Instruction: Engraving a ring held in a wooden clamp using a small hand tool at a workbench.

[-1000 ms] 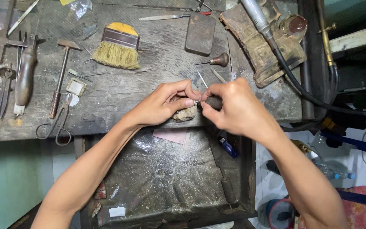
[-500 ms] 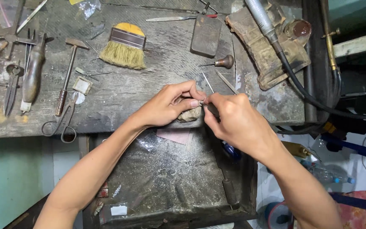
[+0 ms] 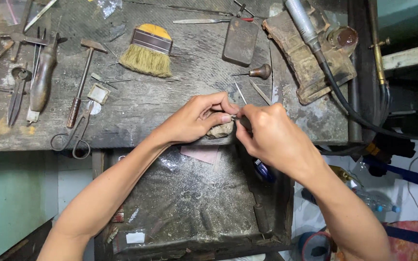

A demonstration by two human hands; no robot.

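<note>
Head view: both hands met at the worn wooden bench peg [image 3: 220, 129].
I saw left hand [image 3: 197, 118] fingertips pinched on a tiny metal piece [image 3: 233, 117], resting on the peg; right hand [image 3: 272, 137] closed around a dark-handled tool [image 3: 243, 123] touching it.

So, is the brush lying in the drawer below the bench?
No, the brush lies on the bench top, above the left hand.

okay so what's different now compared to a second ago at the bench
Little has changed. Both hands stay pinched together at the bench edge, left hand and right hand working a small piece over the wooden peg. The brush and hammer lie as before.
</note>
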